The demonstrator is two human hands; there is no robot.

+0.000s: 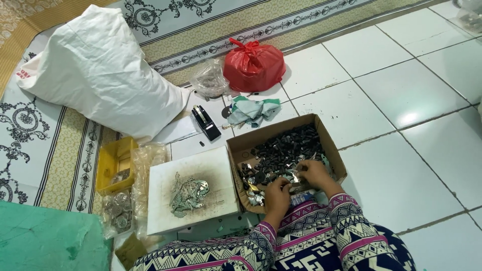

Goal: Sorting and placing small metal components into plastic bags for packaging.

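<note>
At lower centre, left hand point(277, 193) and right hand point(315, 173) pinch small metal parts point(281, 155) over the cardboard box point(335, 150), keeping spills inside.

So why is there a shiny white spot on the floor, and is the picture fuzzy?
Head view: the spot is lamp glare on a glossy white floor tile. The hands in the cardboard box look slightly soft, and the tile lines bow towards the edges from the wide lens.
</note>
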